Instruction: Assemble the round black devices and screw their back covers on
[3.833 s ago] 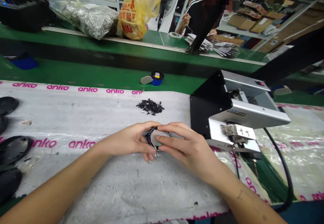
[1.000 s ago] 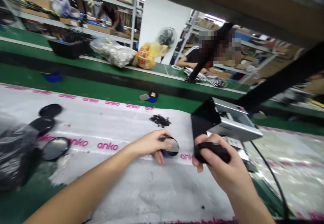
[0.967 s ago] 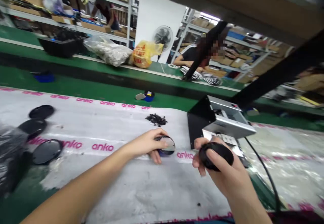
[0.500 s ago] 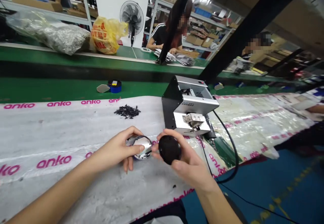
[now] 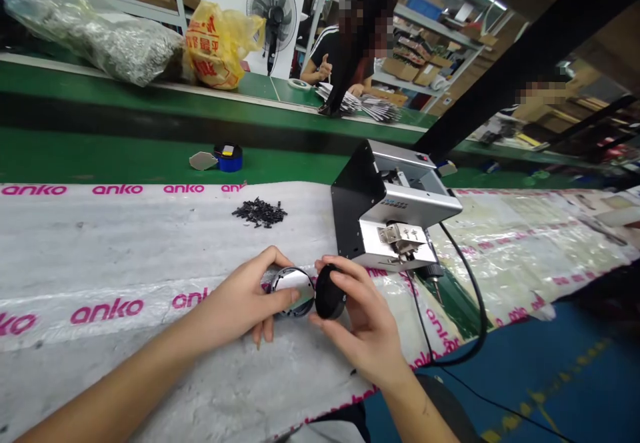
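My left hand [image 5: 263,294] is closed around a round case [image 5: 302,301] with a shiny, mirror-like disc inside its dark rim; the thumb presses on the disc. In my right hand [image 5: 361,316] is a round black cap [image 5: 329,292], gripped by its edge between fingers and thumb and tilted toward the case. The two round parts are side by side, nearly touching; whether they touch I cannot tell. Beyond the hands lies a pile of small black parts [image 5: 260,212] on the white plastic sheet [image 5: 125,243].
Right of the pile stands a silver and black machine [image 5: 400,209] with a black cable [image 5: 480,309] looping beside it. A screwdriver-like tool [image 5: 433,273] lies by its base. Behind, a blue round part [image 5: 230,159] sits on the green belt [image 5: 125,156]. Across it a co-worker [image 5: 330,56] sits.
My right hand has turned the black cap from facing me to more edge-on and brought it nearer the case. The left hand keeps its hold. The view has shifted slightly.
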A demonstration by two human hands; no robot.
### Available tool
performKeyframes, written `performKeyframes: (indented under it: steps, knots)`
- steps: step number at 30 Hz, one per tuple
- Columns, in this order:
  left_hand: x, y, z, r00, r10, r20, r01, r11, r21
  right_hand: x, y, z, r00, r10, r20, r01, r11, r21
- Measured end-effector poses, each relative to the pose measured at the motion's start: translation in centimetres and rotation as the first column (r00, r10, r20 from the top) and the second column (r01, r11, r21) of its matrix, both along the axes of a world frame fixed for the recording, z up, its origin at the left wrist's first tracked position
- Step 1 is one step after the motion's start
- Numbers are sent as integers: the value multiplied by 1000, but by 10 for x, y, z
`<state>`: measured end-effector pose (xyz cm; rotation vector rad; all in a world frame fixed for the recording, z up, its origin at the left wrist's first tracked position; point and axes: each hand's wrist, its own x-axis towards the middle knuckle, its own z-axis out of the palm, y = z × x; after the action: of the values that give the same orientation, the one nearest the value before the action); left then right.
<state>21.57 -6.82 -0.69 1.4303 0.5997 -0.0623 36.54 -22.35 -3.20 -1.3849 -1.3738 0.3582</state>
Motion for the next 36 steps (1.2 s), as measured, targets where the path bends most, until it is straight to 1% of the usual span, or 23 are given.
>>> performKeyframes:
  steps: [3,5,7,9,11,13,14,16,17,20,22,25,32,34,36]
  knots:
    - [0,1,2,1000,-5,7,5,1000,-3,1,0,-2,1000,3,31,-3,1000,-8]
    - [0,1,4,1000,-6,15,6,1000,-5,2,0,-1,999,6,39,-5,1000,-29]
    - [-1,1,4,999,-9,30,9,1000,-10,4,2,6,996,26,82,-20,997,-71]
    - [-2,2,4,998,-18,63,20,999,-28,8,8,19,984,89,156,-66,987,-149]
    - [-4,6,2,994,-43,105,50,996,-68,13,18,36,957,197,213,-135,952,-274]
    - [-5,13,-1,987,-69,143,89,987,-133,18,29,52,914,326,240,-216,894,-392]
    - [-7,17,-2,983,-82,167,111,978,-175,20,35,59,890,382,249,-252,867,-430]
    - [-9,25,-6,967,-112,229,176,943,-281,22,43,67,846,462,265,-303,827,-474]
    - [-10,29,-8,956,-127,264,216,915,-341,23,46,69,833,482,271,-314,816,-485]
    - [-13,37,-14,930,-143,337,300,827,-475,24,48,68,817,497,293,-306,804,-511]
    - [-13,39,-16,928,-128,350,303,806,-508,23,47,68,804,496,327,-278,801,-530]
    - [-13,39,-17,931,-110,349,290,804,-520,21,45,69,786,490,378,-234,800,-552]
    - [-12,37,-18,939,-104,328,273,805,-526,14,41,72,764,436,476,-133,827,-546]
    - [-12,37,-18,937,-112,331,280,807,-520,13,40,71,760,436,481,-132,829,-544]
    - [-12,38,-19,929,-124,349,302,799,-520,14,41,70,748,455,484,-157,829,-536]
